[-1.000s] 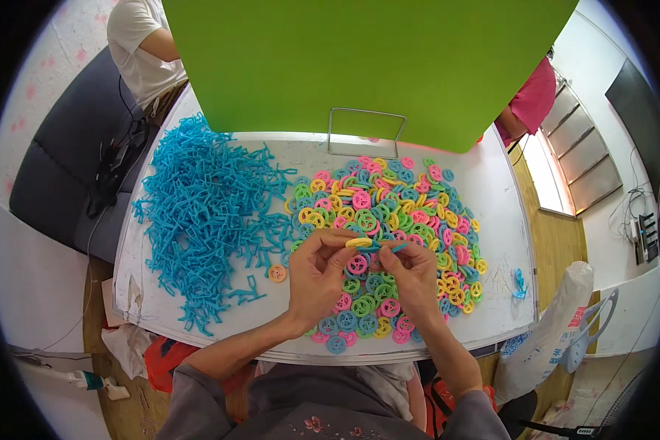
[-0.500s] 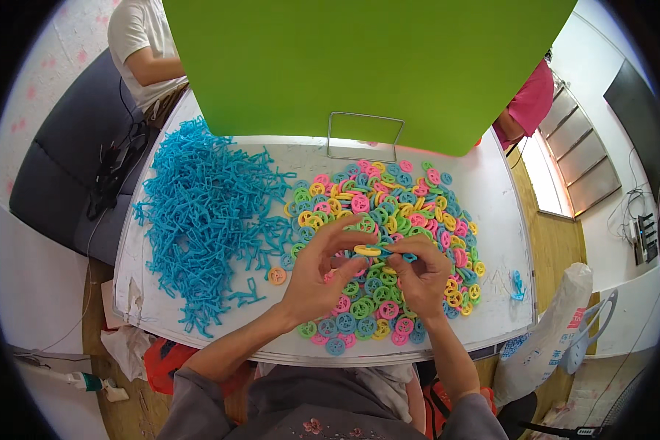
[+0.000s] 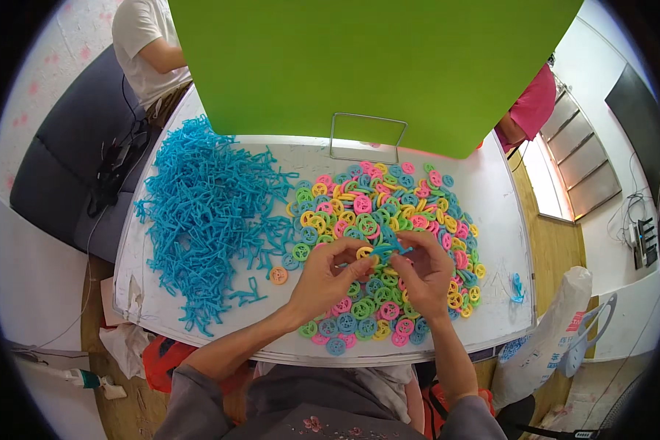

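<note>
Both hands, left hand [image 3: 322,275] & right hand [image 3: 425,271], pinch a small blue plastic piece [image 3: 391,244] w/ yellow ring [image 3: 364,254] over the table's [image 3: 491,198] front-middle; prob. light, stiff, slick — grip by edges.

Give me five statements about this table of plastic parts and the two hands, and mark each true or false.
1. The heap of blue plastic frame pieces lies to the left of the pile of multicoloured plastic wheel rings. True.
2. The left hand and right hand meet over the wheel pile, pinching a small blue plastic piece. True.
3. A lone orange plastic wheel sits between the two piles. True.
4. The upright panel behind the white table is red. False: it is green.
5. Both hands rest flat on the blue heap. False: they are raised over the wheels.
</note>
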A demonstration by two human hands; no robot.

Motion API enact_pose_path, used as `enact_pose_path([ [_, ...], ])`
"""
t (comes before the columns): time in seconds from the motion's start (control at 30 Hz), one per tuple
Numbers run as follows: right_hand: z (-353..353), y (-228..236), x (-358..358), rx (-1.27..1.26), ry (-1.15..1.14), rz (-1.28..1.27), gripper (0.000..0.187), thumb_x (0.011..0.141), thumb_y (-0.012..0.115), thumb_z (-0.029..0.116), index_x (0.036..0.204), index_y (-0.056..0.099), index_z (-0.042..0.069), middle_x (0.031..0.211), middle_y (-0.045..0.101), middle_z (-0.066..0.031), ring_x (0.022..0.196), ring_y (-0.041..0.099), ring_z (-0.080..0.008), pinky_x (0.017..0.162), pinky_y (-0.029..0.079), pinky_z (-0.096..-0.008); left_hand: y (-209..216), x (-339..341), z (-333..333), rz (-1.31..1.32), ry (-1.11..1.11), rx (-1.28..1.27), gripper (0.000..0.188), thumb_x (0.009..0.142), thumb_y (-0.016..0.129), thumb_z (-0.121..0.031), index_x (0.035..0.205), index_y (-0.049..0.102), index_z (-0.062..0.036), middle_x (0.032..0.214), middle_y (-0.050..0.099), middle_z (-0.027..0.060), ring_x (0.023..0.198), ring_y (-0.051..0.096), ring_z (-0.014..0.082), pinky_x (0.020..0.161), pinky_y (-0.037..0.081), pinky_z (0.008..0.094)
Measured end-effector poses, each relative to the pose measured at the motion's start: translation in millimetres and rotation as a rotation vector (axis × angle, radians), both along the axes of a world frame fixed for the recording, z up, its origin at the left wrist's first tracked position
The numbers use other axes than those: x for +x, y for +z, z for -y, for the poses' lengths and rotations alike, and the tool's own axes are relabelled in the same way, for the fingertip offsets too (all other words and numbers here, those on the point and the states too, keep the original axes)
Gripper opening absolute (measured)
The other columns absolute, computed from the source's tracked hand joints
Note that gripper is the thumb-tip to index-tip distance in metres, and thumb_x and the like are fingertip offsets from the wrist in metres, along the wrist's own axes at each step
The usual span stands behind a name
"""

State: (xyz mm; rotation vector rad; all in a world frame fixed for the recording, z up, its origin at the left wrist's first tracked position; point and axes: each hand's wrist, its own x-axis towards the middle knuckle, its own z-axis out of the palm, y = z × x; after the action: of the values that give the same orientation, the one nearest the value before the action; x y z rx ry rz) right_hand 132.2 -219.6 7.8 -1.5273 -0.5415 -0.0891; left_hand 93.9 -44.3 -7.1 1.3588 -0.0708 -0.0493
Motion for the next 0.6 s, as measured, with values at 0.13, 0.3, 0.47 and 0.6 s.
enact_pose_path([
  [0.13,4.1,0.5,-0.4,0.003,0.023,-0.183,0.03,0.084,0.06,-0.004,0.114,0.057,-0.002,0.091,0.058,-0.0033,0.08,0.058,-0.0098,0.071,0.047,-0.0219,-3.3,-2.3,2.6,-0.031,-0.013,0.097,0.025,0.09,0.061,-0.007,0.112,0.056,0.003,0.094,0.065,0.0099,0.083,0.065,0.0152,0.069,0.055,0.0277],
  [0.3,13.9,-4.2,6.5,0.092,0.071,-0.209,0.023,0.083,0.062,-0.003,0.106,0.061,-0.003,0.091,0.06,-0.0045,0.08,0.058,-0.0097,0.072,0.046,-0.0238,5.0,-5.5,6.5,-0.066,-0.069,0.121,0.028,0.091,0.061,-0.009,0.114,0.054,0.0036,0.092,0.065,0.0101,0.082,0.065,0.0157,0.067,0.056,0.0283],
  [0.47,11.3,1.8,4.7,-0.015,0.11,-0.12,0.024,0.082,0.062,-0.008,0.105,0.063,-0.001,0.093,0.061,-0.0046,0.078,0.057,-0.0074,0.067,0.046,-0.022,2.8,-8.0,5.0,-0.095,-0.149,-0.052,0.029,0.092,0.061,-0.013,0.115,0.055,0.0038,0.092,0.065,0.01,0.078,0.065,0.0148,0.063,0.055,0.0278],
  [0.6,17.6,-10.5,11.0,-0.001,0.134,-0.097,0.026,0.081,0.06,-0.011,0.104,0.063,-0.001,0.1,0.061,-0.0063,0.085,0.061,-0.0115,0.07,0.047,-0.0225,11.1,-7.0,4.2,-0.077,-0.155,0.17,0.024,0.091,0.061,-0.012,0.111,0.059,0.0007,0.093,0.066,0.0083,0.076,0.063,0.0122,0.059,0.053,0.026],
])
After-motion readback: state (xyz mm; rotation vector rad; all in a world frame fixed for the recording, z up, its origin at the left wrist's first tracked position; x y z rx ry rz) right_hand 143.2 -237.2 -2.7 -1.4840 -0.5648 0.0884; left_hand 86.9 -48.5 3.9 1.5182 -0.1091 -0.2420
